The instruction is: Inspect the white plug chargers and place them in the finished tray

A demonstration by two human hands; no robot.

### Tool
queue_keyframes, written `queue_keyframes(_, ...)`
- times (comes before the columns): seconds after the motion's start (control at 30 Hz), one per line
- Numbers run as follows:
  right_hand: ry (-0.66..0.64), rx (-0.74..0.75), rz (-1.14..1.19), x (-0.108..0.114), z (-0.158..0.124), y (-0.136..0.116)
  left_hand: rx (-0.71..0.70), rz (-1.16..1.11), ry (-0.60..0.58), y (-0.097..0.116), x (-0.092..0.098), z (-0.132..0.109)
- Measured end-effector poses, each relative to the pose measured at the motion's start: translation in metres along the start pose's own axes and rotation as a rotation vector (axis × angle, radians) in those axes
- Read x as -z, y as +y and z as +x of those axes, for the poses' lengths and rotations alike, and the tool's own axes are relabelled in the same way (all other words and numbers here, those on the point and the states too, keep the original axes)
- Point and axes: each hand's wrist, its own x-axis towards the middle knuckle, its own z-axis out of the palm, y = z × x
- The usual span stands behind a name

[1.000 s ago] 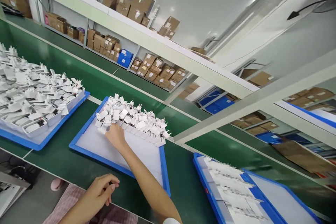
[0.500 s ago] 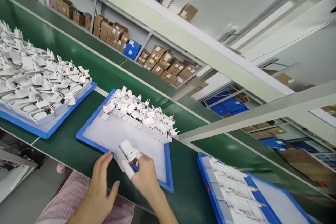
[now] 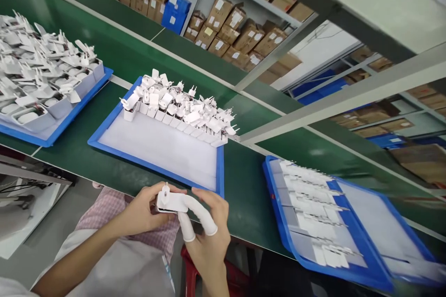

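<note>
Between my two hands, near the bench's front edge, is a white plug unit (image 3: 171,202) with its pins pointing up. My left hand (image 3: 144,209) grips its left end. My right hand (image 3: 209,236), with white covers on two fingers, pinches its right end. Beyond them lies a blue-rimmed tray (image 3: 153,165) with a white base. A packed row of white plug units (image 3: 184,111) fills its far side, and one unit (image 3: 130,104) stands at the row's left end.
A blue tray (image 3: 52,137) heaped with white units stands at the left. More blue trays (image 3: 289,236) with rows of white parts are at the right. A pale metal beam (image 3: 334,97) crosses above the green bench (image 3: 240,190). Cartons (image 3: 240,39) fill shelves behind. A red stool (image 3: 191,269) is below.
Both hands have drawn back from the tray toward my body. My left hand, open before, has closed on the unit held by my right hand. The view has shifted downward.
</note>
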Motion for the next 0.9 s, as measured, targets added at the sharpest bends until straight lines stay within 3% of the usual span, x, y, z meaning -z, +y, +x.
queue_keyframes(0.17, 0.024, -0.135, 0.166, 0.010, -0.011, 0.003, 0.029, 0.054, -0.128, 0.022, 0.003, -0.003)
queue_keyframes(0.33, 0.075, -0.207, 0.210, 0.004, -0.016, -0.001, 0.087, 0.186, -0.181, 0.026, 0.009, -0.005)
queue_keyframes(0.53, -0.126, -0.216, 0.367, 0.002, -0.012, 0.002, 0.032, 0.309, -0.243, 0.026, 0.009, -0.008)
queue_keyframes(0.7, -0.240, -0.144, 0.277, 0.008, -0.013, 0.001, -0.051, 0.120, -0.145, 0.019, 0.004, -0.008)
queue_keyframes(0.8, -0.190, -0.040, 0.080, 0.008, -0.018, -0.002, -0.107, 0.069, -0.018, 0.010, 0.001, -0.008)
queue_keyframes(0.9, -0.148, 0.002, -0.125, 0.002, -0.027, -0.004, -0.214, 0.167, 0.130, 0.001, -0.002, -0.011)
